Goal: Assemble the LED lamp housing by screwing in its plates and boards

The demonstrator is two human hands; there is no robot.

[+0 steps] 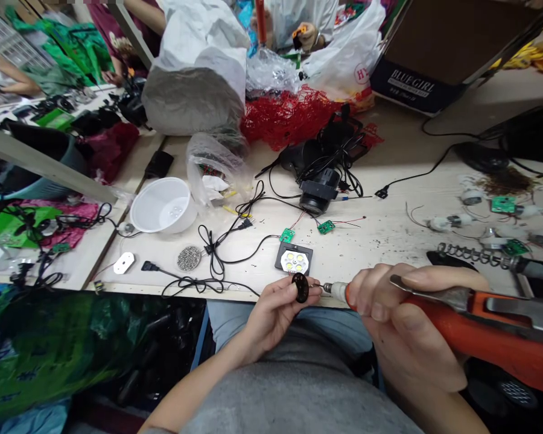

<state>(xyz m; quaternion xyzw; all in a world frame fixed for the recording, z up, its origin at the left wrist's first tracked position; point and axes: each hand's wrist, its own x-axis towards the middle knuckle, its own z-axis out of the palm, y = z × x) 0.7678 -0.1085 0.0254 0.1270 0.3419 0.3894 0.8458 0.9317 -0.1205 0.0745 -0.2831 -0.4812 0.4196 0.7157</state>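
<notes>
Head view: our left hand (274, 316) pinches a small glossy black oval piece (300, 287) between thumb and fingers, just above the front edge of the pale wooden bench (380, 241). Our right hand (402, 319) has its fingers clenched around a chunky orange-handled soldering iron (493, 328), its tip right beside the oval piece; whether they touch, we cannot tell. Our left fingers sit close to that tip, so we judge a small slip could burn skin or melt the black piece, and a shifting grip could strain its thin wire. Just beyond lie a black square LED lamp module (294, 260) and two small green circuit boards (287, 235) with fine red wires, all near a tangle of black power cable (215, 265) — one snag on it could drag them about. Farther off sit a round white plastic bowl (163, 205) and crumpled red plastic netting (289, 117).
</notes>
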